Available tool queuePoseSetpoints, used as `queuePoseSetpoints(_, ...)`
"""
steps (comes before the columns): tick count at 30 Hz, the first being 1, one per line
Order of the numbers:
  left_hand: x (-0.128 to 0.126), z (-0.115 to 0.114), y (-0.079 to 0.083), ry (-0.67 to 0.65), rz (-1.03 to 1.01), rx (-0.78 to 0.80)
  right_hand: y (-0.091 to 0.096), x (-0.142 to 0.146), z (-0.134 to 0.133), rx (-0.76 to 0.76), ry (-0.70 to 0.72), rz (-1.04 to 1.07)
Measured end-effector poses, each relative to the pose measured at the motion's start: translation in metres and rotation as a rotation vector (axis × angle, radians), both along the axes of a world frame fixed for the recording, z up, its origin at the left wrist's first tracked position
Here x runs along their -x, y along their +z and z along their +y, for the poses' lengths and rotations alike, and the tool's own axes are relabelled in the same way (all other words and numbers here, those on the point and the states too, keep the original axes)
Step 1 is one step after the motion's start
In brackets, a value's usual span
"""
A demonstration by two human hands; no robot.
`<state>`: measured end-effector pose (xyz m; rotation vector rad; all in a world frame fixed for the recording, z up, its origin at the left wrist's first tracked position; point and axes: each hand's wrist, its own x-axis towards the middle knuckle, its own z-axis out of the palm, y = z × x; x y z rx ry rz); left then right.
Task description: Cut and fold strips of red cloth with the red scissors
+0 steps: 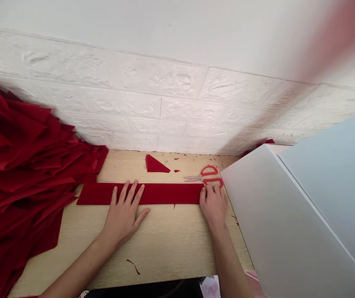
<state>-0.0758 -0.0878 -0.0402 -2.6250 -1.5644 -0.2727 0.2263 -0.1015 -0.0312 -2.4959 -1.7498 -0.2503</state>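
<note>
A long strip of dark red fabric [171,193] lies flat across the wooden table, its left end cut at a slant. My left hand [124,213] rests on its left half, palm down with the fingers spread. At the strip's right end my right hand [214,205] is closed, the fingers curled over the fabric's edge. Just beyond that hand are scissors with red handles [209,176], their blades pointing left. Behind the strip sits a small triangular red fabric piece [156,164].
A large heap of red fabric pieces [25,165] covers the table's left side. On the right stands a white box-like panel [277,215]. A white brick-patterned wall [177,87] rises behind the table [165,244]. Small red scraps [133,266] are scattered about.
</note>
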Motion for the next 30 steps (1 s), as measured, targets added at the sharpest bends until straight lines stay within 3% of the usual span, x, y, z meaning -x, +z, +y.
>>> queuePoseSetpoints(4,-0.015,0.016,0.021,0.045,0.003,0.050,0.000,0.002,-0.001,0.013,-0.008,-0.004)
queuePoseSetpoints(8,-0.025,0.048,0.040,0.010,0.017,0.251,0.002,0.002,-0.003,0.027,-0.022,0.008)
queuePoseSetpoints(13,-0.017,0.075,0.047,-0.015,-0.003,0.485,0.002,0.000,-0.003,0.009,-0.009,0.020)
queuePoseSetpoints(19,-0.015,0.072,0.054,0.066,0.152,0.554,0.000,-0.001,-0.003,-0.026,0.005,0.042)
queuePoseSetpoints(25,0.001,0.062,0.065,0.009,0.173,0.570,-0.004,-0.003,-0.005,-0.090,0.062,0.044)
queuePoseSetpoints(30,0.004,0.046,0.077,0.107,0.265,0.614,-0.006,-0.003,-0.004,-0.134,0.120,0.066)
